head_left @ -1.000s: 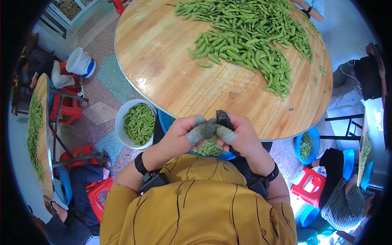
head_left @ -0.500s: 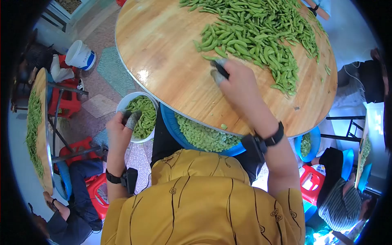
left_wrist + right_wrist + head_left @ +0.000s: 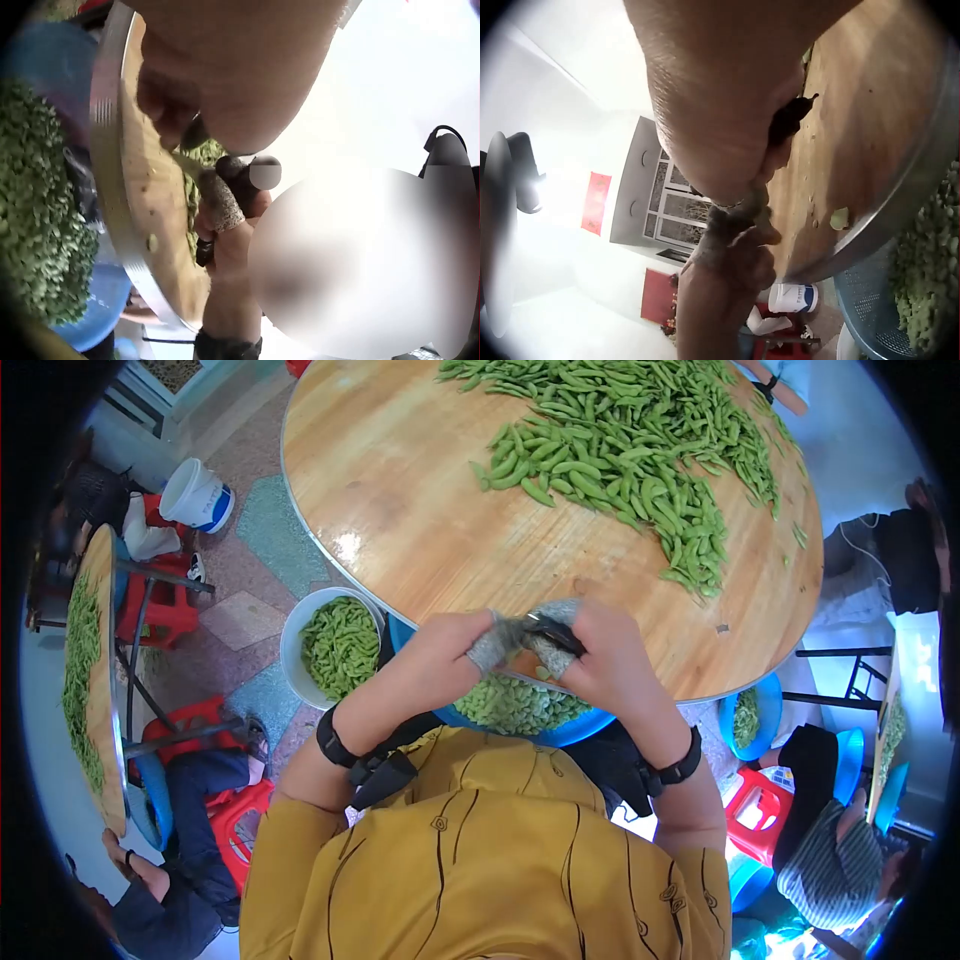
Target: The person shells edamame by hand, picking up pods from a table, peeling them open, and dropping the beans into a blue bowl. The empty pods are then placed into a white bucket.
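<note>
My left hand (image 3: 452, 650) and right hand (image 3: 612, 652) meet over the table's near edge, above a blue basin (image 3: 572, 736) of shelled green beans (image 3: 520, 708). Grey covers wrap fingertips on both. Between them, a light green edamame pod (image 3: 187, 160) shows in the left wrist view, mostly hidden by the fingers; the left fingers pinch it. A small black tool (image 3: 556, 632) with a shiny tip lies gripped in my right hand, its dark end (image 3: 791, 120) sticking out in the right wrist view. Past the hands, a big heap of edamame pods (image 3: 640, 470) covers the table's far side.
The round wooden table (image 3: 400, 510) fills the front. A white bucket (image 3: 293, 650) of green pods stands on the floor at left, with another white bucket (image 3: 185, 495) farther off. Red stools (image 3: 755, 815), side tables with pods (image 3: 85, 680) and seated people are on both sides.
My right hand reached to the pod heap, then came back to the middle. The left hand went over the white bucket and returned; both hands are together again over the basin.
</note>
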Tool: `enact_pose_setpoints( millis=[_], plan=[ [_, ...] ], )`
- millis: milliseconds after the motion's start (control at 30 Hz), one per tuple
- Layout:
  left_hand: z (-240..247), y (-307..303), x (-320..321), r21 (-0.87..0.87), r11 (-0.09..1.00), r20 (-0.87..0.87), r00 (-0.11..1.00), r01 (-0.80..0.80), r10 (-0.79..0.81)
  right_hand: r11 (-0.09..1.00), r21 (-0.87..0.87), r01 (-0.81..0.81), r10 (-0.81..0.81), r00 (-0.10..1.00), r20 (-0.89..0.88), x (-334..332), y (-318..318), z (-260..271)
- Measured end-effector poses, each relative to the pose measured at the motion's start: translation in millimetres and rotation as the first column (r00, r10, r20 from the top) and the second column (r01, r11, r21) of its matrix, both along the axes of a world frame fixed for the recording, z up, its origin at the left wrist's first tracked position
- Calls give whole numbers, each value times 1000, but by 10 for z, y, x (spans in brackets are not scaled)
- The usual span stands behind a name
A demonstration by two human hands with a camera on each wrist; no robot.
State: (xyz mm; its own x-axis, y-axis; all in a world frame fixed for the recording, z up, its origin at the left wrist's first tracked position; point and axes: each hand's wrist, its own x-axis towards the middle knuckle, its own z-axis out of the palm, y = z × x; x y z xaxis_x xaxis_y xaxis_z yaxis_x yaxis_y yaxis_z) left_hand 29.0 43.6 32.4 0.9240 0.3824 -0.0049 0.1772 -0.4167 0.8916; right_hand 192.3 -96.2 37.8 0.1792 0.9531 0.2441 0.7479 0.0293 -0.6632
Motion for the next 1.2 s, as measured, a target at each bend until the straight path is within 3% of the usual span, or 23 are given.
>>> enact_pose_setpoints(
  millis=[33,167,233,267,333,367,433,567,633,767,833,867,967,1000,1033,1067,1133,1167,1200],
  plan=[
    [7,-6,32,-257,952,-158,965,163,-208,998,-30,53,-55,997,-48,-11,-75,43],
    [-87,-147,50,-430,891,-5,986,147,-165,991,87,103,-86,979,-183,-46,-231,-66],
    [-87,-172,12,-821,571,-103,985,-8,-136,993,7,121,-101,856,-508,-71,-237,-171],
    [-102,-204,-13,-817,576,-107,986,-14,-128,993,13,114,-91,855,-511,-87,-221,-186],
    [-131,-287,-42,-921,369,-128,992,-125,17,987,33,154,-106,802,-588,-119,-180,-203],
    [-116,-299,-59,-918,374,-130,991,-130,24,988,39,148,-97,801,-590,-121,-184,-215],
    [-88,-327,-88,-828,535,-155,986,-167,69,979,-146,145,-202,814,-544,-122,-237,-235],
    [-165,-432,-101,-768,618,-97,984,-169,148,982,-88,165,-187,874,-449,-255,-359,-181],
    [-174,-445,-103,-731,663,-69,984,-161,163,984,-174,-32,-98,722,-685,-269,-425,-111],
    [-119,-463,-105,-736,651,-125,982,-186,139,983,-178,-52,-98,673,-733,-237,-482,-109],
    [-112,-456,-124,-732,665,-114,990,-144,89,968,-231,-97,-144,538,-831,-225,-489,-25],
    [-114,-469,-124,-732,666,-112,989,-145,91,968,-230,-99,-142,539,-830,-231,-491,-10],
    [-133,-521,-101,-655,746,-16,989,-123,149,959,-270,-87,-194,494,-847,-254,-510,4],
    [-155,-522,-86,-240,969,103,990,-66,93,955,-285,-86,-215,466,-858,-251,-517,-3],
    [-170,-514,-79,234,972,181,983,-33,-11,950,-301,-86,-236,436,-868,-249,-522,-13],
    [-177,-499,-81,234,972,180,984,-36,-6,949,-302,-90,-234,437,-868,-250,-529,-35],
    [-187,-475,-83,352,926,77,982,133,-171,934,-344,-91,-275,429,-860,-240,-567,-77],
    [-168,-476,-77,351,927,78,983,131,-169,934,-345,-93,-275,431,-859,-227,-599,-75],
    [-123,-482,-67,-51,993,38,994,104,-102,935,-333,-122,-292,267,-918,-210,-635,-71]
  ],
)
